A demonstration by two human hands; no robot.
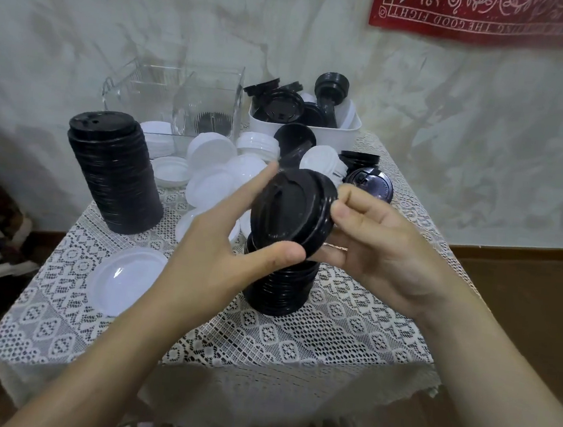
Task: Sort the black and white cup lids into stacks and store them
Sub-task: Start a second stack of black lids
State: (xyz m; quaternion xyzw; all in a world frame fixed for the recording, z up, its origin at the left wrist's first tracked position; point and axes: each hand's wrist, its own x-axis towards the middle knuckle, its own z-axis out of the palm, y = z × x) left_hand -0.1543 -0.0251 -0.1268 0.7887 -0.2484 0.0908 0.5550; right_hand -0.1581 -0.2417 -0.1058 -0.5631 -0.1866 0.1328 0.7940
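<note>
A tilted black lid (291, 207) is held by its rim between the left grip (215, 244) and right grip (377, 243). A short black stack (279, 289) is seen just below the grips on the bench (312, 340), a tall black stack (112, 173) left of them, and loose white lids (215, 169) beyond.

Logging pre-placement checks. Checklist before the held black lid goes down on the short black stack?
1. Grip: left hand and right hand both hold the black lid by its rim: ok.
2. Colour match: the short black stack under the lid shows only black: ok.
3. Lid level for nesting: it is tilted, face toward the camera: not ok.
4. One lid held or several nested: cannot tell.
5. Top of the short stack free: hidden by the lid and hands: cannot tell.
6. Tall black stack stands apart from both hands: ok.
</note>
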